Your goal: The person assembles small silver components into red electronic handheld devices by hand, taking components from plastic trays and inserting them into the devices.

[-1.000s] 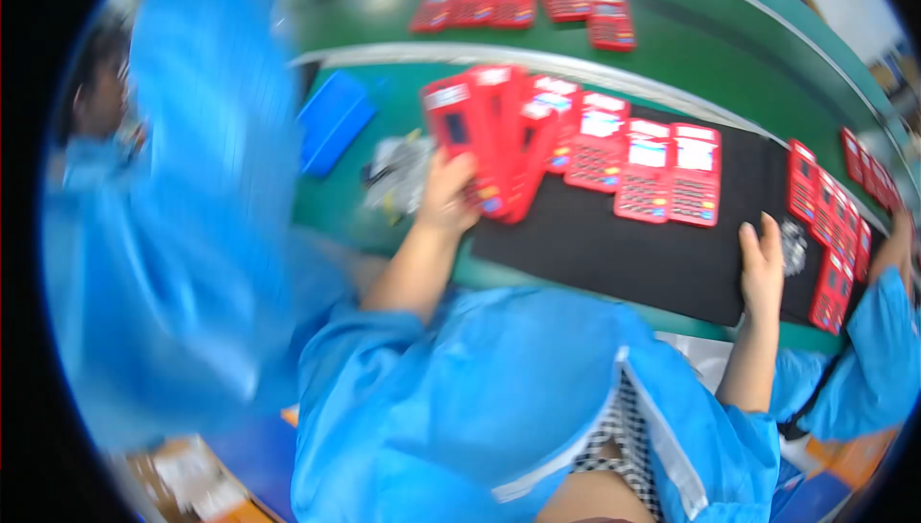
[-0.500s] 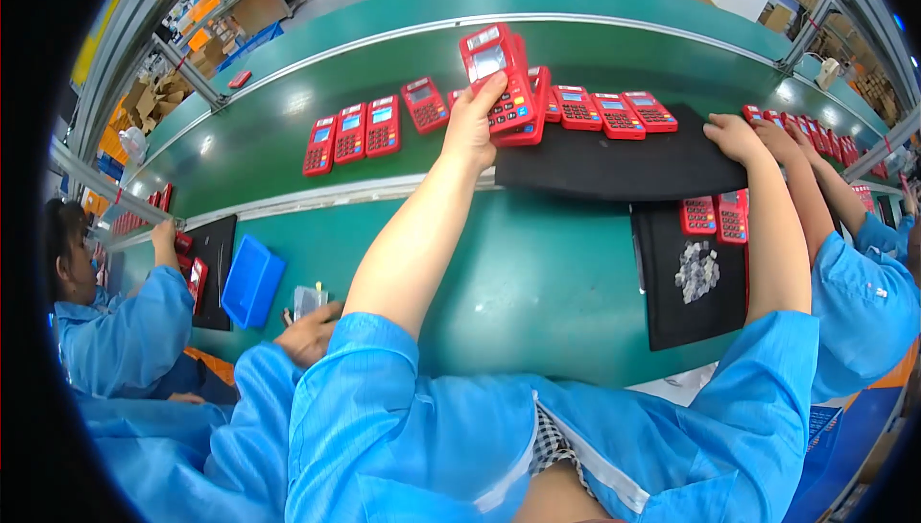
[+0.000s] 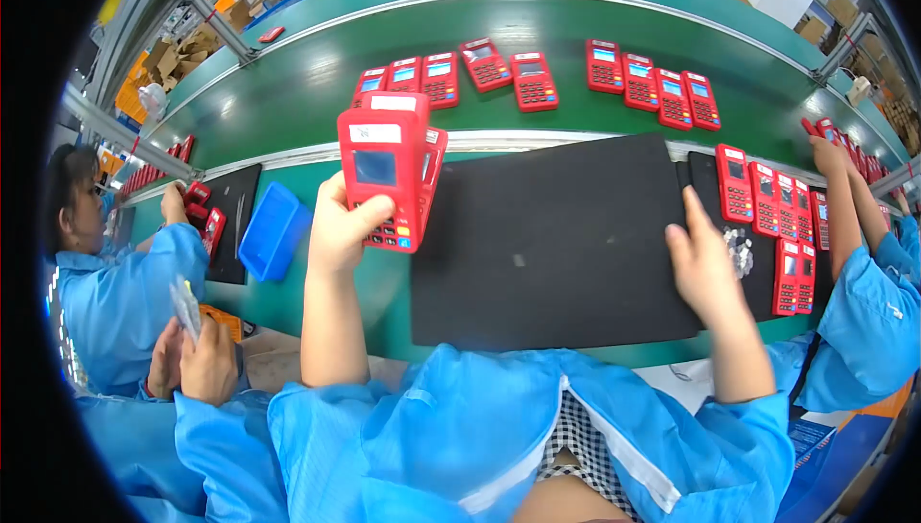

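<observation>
Gripping at least two red terminals (image 3: 376,168) in the left hand (image 3: 338,225), thumb across the front keypad, screens toward the viewer. Positioned above the counter (image 3: 386,307), just beside the left edge of a black mat (image 3: 547,235). Looking only part done, to judge by the layout: nine other terminals (image 3: 534,82) already laid out on the green strip (image 3: 317,91) beyond, those in hand not yet set down. Raised from a near-upright left forearm. Reaching forward with the right hand (image 3: 708,273) to the mat's right edge, thumb and index finger spread; hard to tell whether touching. Hands well apart.
</observation>
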### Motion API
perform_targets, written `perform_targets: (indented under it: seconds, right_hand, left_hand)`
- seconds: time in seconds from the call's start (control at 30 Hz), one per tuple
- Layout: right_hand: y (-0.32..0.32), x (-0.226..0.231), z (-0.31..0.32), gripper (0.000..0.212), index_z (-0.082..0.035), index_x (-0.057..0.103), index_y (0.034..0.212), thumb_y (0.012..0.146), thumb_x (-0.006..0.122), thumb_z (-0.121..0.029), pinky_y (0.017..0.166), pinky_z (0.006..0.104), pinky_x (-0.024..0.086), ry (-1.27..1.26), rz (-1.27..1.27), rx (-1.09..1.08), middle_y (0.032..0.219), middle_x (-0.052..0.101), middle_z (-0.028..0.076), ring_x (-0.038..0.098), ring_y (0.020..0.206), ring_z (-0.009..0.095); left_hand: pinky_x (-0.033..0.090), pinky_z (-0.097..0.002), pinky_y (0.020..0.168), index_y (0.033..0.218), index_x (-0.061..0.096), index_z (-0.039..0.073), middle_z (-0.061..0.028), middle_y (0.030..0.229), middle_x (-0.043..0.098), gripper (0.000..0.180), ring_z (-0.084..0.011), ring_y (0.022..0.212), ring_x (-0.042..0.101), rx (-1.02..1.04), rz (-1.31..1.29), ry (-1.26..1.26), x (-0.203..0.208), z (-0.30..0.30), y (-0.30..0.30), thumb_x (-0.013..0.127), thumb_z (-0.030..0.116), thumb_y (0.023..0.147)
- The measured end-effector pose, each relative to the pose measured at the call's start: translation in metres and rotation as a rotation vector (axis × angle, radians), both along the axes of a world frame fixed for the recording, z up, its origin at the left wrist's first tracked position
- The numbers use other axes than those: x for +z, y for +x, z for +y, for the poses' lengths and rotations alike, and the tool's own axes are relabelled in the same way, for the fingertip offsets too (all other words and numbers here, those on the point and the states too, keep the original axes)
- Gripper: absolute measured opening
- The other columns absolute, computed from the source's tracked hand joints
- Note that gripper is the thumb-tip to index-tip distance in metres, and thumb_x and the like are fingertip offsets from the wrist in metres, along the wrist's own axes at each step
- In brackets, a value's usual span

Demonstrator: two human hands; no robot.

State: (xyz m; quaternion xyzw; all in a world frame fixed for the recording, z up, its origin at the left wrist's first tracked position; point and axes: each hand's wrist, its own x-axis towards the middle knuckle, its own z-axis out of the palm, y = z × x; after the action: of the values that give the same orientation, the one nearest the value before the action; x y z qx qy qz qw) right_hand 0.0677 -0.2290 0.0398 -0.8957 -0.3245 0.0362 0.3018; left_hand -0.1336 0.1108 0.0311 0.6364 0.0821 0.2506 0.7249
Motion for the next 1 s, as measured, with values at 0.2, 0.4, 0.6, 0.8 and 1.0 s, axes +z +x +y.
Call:
perform_targets:
  seconds: [0.2,0.4,0.6,0.8,1.0]
  right_hand:
    - [-0.036,-0.033,0.040,0.052,0.006,0.041,0.131,0.090,0.056,-0.022,0.072,0.0486,0.050,-0.397,0.074,-0.133,0.086,0.062,0.031,0.062,0.081,0.044]
    - [0.023,-0.003,0.126,0.040,0.002,0.059,0.112,0.083,0.063,-0.027,0.084,0.0450,0.047,-0.202,-0.155,0.155,0.100,0.061,0.024,0.059,0.095,0.040]
    - [0.142,-0.065,0.227,0.077,-0.009,0.046,0.133,0.068,0.072,-0.043,0.094,0.0441,0.045,-0.242,-0.117,-0.014,0.125,0.048,0.029,0.050,0.113,0.042]
    - [0.172,-0.066,0.263,0.122,-0.022,0.012,0.149,0.050,0.081,-0.040,0.101,0.0453,0.040,-0.583,0.094,0.096,0.141,0.030,0.030,0.041,0.125,0.045]
    - [0.180,-0.062,0.230,0.113,-0.020,0.002,0.150,0.062,0.072,-0.017,0.083,0.0423,0.048,-0.073,0.624,0.094,0.131,0.045,0.021,0.054,0.108,0.033]
  left_hand:
    - [0.047,-0.0421,0.080,0.079,0.067,0.006,-0.0118,0.095,0.062,0.034,-0.0317,0.089,0.060,-0.187,0.163,0.962,-0.002,-0.038,0.020,0.083,0.027,0.058]
    - [0.032,-0.0696,0.089,0.085,0.071,0.015,-0.0114,0.117,0.053,0.033,-0.0367,0.120,0.042,-0.457,0.399,1.471,-0.003,-0.064,0.012,0.074,0.040,0.065]
    - [0.026,-0.0739,0.094,0.091,0.071,0.014,-0.0123,0.128,0.047,0.034,-0.0413,0.129,0.032,-0.392,0.363,1.337,-0.033,-0.073,0.000,0.071,0.041,0.071]
    - [0.033,-0.0686,0.092,0.084,0.073,0.012,-0.0120,0.113,0.053,0.027,-0.0370,0.123,0.038,-0.345,0.265,1.125,-0.045,-0.063,-0.006,0.074,0.034,0.068]
    - [0.033,-0.0690,0.091,0.085,0.073,0.011,-0.0124,0.110,0.052,0.027,-0.0385,0.123,0.037,-0.342,0.286,1.124,-0.047,-0.056,-0.011,0.075,0.032,0.069]
